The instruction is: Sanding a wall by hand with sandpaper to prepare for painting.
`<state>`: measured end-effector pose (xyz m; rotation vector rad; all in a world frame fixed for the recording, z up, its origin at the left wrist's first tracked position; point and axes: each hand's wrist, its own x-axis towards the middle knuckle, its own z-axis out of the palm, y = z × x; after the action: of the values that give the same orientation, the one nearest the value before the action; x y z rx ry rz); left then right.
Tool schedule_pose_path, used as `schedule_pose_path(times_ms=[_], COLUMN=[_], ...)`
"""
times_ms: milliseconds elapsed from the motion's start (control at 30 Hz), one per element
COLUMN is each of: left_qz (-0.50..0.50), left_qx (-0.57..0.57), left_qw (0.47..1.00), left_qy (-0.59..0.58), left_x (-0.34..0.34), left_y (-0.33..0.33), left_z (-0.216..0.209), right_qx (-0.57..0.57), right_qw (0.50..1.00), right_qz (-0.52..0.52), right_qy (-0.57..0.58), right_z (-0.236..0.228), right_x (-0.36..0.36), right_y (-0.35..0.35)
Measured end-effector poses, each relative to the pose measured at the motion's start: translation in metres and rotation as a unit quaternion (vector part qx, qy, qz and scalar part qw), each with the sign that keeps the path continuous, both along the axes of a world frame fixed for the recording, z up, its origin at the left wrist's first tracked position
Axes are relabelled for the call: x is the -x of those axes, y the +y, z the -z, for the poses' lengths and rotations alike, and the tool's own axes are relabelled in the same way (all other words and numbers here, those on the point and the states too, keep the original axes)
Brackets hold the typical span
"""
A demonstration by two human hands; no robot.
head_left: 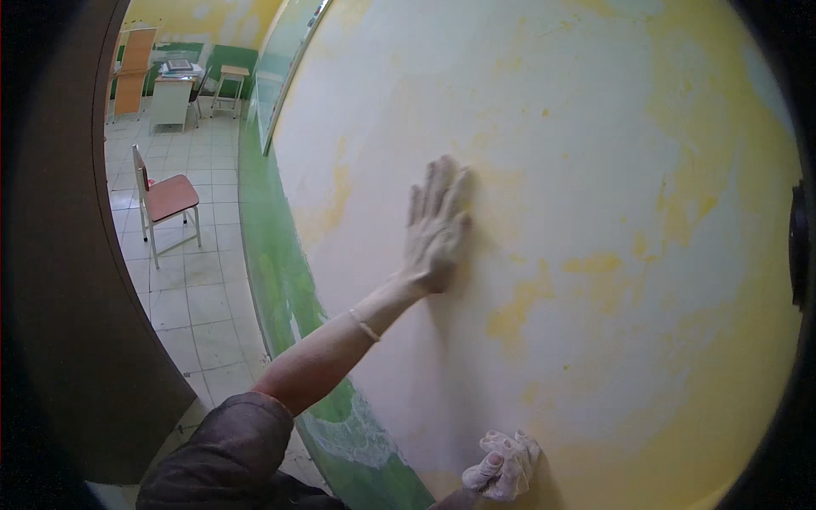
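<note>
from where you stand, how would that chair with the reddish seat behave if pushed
The chair is probably fairly light for its size, given its slim legs. It would likely slide rather than roll, as no wheels show and the floor tiles look smooth. Pushed high on its upright backrest, it might tip.

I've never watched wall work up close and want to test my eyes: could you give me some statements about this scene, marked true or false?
1. The left hand is open, palm toward the wall. True.
2. The right hand is empty. False: it holds a crumpled white cloth-like thing.
3. A pale band circles the left forearm. True.
4. The reddish chair lies tipped over. False: it stands upright on the tiled floor.
5. The wall shows yellow patches. True.
</note>
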<state>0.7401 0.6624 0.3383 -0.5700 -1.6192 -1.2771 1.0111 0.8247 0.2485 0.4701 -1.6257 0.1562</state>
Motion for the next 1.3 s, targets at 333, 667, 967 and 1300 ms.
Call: schedule_pose_path(times_ms=[333, 667, 967, 1300], left_qz=[0.086, -0.001, 0.007, -0.017], left_qx=[0.131, -0.038, 0.116, -0.038], left_qw=[0.986, 0.996, 0.992, 0.998], left_qy=[0.063, -0.075, 0.043, -0.049], left_x=[-0.082, 0.007, -0.02, -0.007], left_y=[0.047, 0.006, 0.022, 0.02], left_z=[0.043, 0.103, 0.034, 0.158], right_qx=[0.005, 0.002, 0.007, -0.001], right_qw=[0.999, 1.0, 0.996, 0.996], right_qz=[0.033, 0.009, 0.086, 0.079], right_qy=[0.007, -0.003, 0.036, 0.028], right_z=[-0.009, -0.003, 0.007, 0.009], right_x=[0.001, 0.009, 0.017, 0.018], right_y=[-0.005, -0.002, -0.001, -0.003])
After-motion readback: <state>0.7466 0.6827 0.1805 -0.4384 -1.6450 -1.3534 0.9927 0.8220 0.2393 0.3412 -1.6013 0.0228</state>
